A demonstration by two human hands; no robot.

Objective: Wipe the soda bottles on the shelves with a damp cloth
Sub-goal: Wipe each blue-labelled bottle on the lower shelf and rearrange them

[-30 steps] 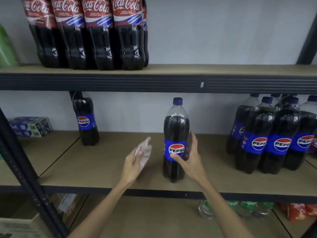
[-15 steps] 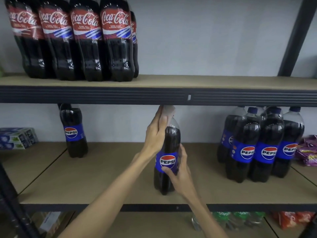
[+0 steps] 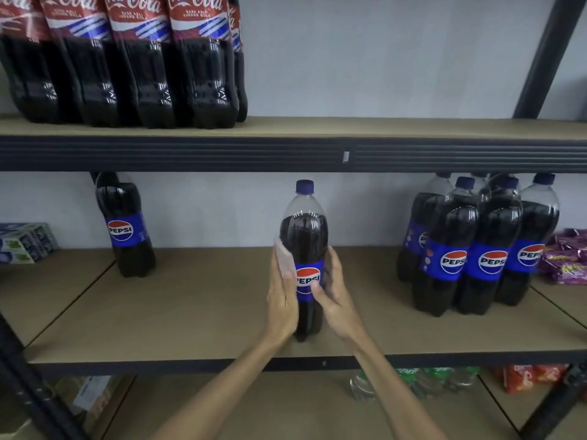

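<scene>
A Pepsi bottle [image 3: 304, 236] with a blue cap stands upright at the middle of the middle shelf [image 3: 197, 312]. My left hand [image 3: 282, 300] presses a pale cloth [image 3: 282, 255] against the bottle's left side, the cloth sticking up above my fingers. My right hand [image 3: 333, 296] holds the bottle's right side at the blue label, thumb across the front. Another single Pepsi bottle [image 3: 125, 227] stands at the back left. A group of several Pepsi bottles [image 3: 476, 249] stands at the right. Several Coca-Cola bottles [image 3: 127, 65] line the upper shelf at the left.
Boxes [image 3: 25, 242] lie at the far left of the middle shelf and purple packets [image 3: 565, 258] at the far right. Dark metal uprights [image 3: 546, 55] frame the rack. Green-labelled bottles [image 3: 422, 381] and red packets [image 3: 524, 376] sit on the lower shelf.
My left hand with the cloth has come down from the bottle's cap and neck to its left side at label height. My right hand stays on the bottle.
</scene>
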